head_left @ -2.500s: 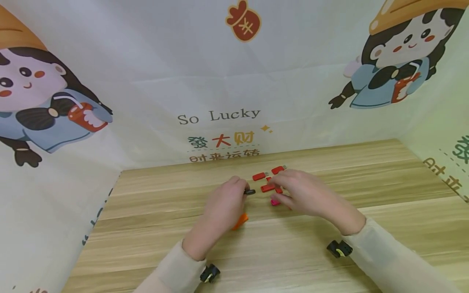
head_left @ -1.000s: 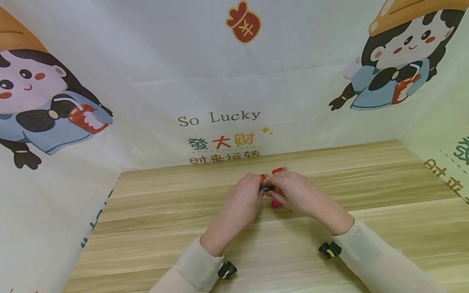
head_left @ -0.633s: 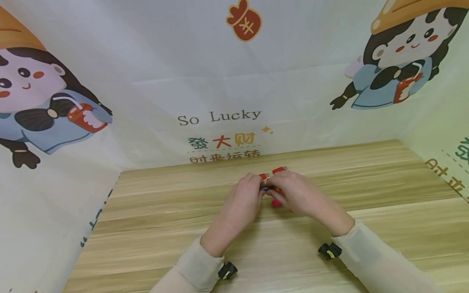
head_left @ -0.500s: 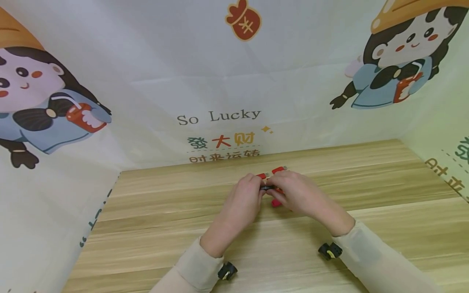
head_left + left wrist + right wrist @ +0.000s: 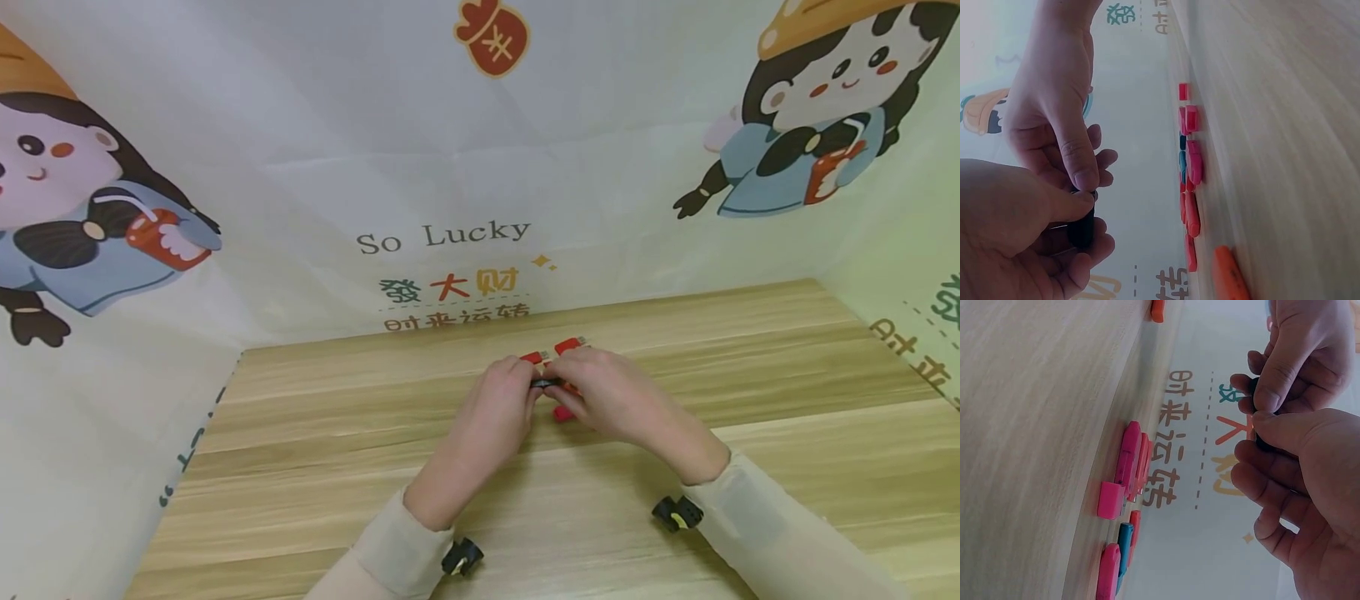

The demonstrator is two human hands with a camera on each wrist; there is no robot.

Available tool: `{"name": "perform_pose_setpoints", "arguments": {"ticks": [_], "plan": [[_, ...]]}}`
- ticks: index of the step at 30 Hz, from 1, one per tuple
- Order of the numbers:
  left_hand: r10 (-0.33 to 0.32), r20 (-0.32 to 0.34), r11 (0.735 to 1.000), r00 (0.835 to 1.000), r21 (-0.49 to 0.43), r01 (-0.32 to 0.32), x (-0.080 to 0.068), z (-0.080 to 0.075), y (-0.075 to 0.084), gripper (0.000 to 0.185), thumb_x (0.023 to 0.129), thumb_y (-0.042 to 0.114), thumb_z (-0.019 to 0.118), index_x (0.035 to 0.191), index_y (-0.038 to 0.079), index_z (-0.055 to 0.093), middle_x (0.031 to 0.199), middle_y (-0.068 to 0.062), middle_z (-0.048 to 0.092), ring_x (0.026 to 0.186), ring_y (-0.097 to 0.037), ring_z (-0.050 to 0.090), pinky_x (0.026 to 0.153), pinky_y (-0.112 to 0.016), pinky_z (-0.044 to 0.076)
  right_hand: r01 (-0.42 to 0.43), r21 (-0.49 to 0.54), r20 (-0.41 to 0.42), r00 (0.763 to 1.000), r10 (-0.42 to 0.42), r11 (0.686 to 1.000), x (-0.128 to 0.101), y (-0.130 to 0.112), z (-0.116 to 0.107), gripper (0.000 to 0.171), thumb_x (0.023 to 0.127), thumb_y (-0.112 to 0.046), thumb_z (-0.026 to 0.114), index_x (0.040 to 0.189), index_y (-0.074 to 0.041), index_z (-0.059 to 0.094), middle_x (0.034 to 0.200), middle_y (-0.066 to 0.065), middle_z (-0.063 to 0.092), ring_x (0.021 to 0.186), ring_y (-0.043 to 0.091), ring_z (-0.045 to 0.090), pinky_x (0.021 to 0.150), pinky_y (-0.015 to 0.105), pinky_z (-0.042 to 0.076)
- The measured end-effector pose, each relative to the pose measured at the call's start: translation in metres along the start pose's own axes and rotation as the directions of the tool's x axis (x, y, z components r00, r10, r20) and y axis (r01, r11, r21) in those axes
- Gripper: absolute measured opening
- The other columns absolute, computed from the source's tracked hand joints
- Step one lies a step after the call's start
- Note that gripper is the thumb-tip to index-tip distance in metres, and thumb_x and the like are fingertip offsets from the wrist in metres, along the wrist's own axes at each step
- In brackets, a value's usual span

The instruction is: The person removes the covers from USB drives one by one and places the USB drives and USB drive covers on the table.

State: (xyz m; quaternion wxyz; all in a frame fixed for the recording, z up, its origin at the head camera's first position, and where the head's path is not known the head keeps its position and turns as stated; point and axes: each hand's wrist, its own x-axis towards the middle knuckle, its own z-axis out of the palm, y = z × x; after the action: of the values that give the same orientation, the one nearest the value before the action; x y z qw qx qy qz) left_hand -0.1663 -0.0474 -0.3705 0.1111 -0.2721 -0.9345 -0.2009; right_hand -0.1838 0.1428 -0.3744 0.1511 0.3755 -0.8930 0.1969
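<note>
Both hands meet above the middle of the wooden table (image 5: 315,433) and pinch one small black stick (image 5: 546,382) between them. My left hand (image 5: 528,388) grips its left end and my right hand (image 5: 559,385) its right end. In the left wrist view the black stick (image 5: 1082,228) shows between the left hand's thumb and fingers (image 5: 1054,209), with the right hand's thumb (image 5: 1079,159) pressed on top. The right wrist view hides most of the black stick (image 5: 1262,439) behind both thumbs.
Several red and pink sticks (image 5: 568,344) lie on the table just beyond and under the hands, one of them teal (image 5: 1124,540). An orange stick (image 5: 1230,275) lies apart from them. Printed cloth walls (image 5: 450,242) close in the back and sides.
The left hand has carried the black stick rightward to the right hand, which now pinches it too. Over the last second the hands have hardly moved.
</note>
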Motion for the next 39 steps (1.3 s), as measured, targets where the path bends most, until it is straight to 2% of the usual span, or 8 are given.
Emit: {"name": "perform_pose_setpoints", "arguments": {"ticks": [10,20,39], "plan": [[0.079,-0.045,0.996,0.996,-0.028,-0.080,0.000,-0.002,-0.005,0.005,0.101,0.007,0.072,0.100,0.001,0.072,0.092,-0.007,0.067,0.088,-0.025,0.066,0.082,-0.038,0.059,0.049,-0.005,-0.010,0.999,-0.049,0.999,0.000,0.000,-0.002,0.011,0.096,-0.011,0.081,0.105,-0.005,0.077,0.099,0.004,0.077,0.087,0.019,0.072,0.081,0.039,0.061],[0.172,-0.084,0.984,0.982,-0.042,-0.176,0.005,-0.002,-0.010,0.006,0.100,0.005,0.073,0.102,-0.001,0.074,0.095,-0.010,0.073,0.090,-0.027,0.069,0.085,-0.039,0.059,0.066,0.033,-0.013,0.998,-0.066,0.997,0.000,0.004,-0.006,0.014,0.094,-0.006,0.081,0.107,-0.002,0.078,0.100,0.006,0.077,0.089,0.022,0.073,0.082,0.040,0.061],[0.203,-0.094,0.976,0.975,-0.056,-0.209,0.003,0.003,-0.012,0.007,0.100,0.004,0.073,0.105,-0.001,0.076,0.097,-0.010,0.074,0.093,-0.026,0.070,0.089,-0.040,0.058,0.050,0.092,0.008,0.999,-0.051,0.995,-0.005,0.006,-0.007,0.016,0.096,-0.007,0.080,0.111,-0.003,0.079,0.106,0.007,0.078,0.096,0.022,0.074,0.087,0.041,0.061]]}}
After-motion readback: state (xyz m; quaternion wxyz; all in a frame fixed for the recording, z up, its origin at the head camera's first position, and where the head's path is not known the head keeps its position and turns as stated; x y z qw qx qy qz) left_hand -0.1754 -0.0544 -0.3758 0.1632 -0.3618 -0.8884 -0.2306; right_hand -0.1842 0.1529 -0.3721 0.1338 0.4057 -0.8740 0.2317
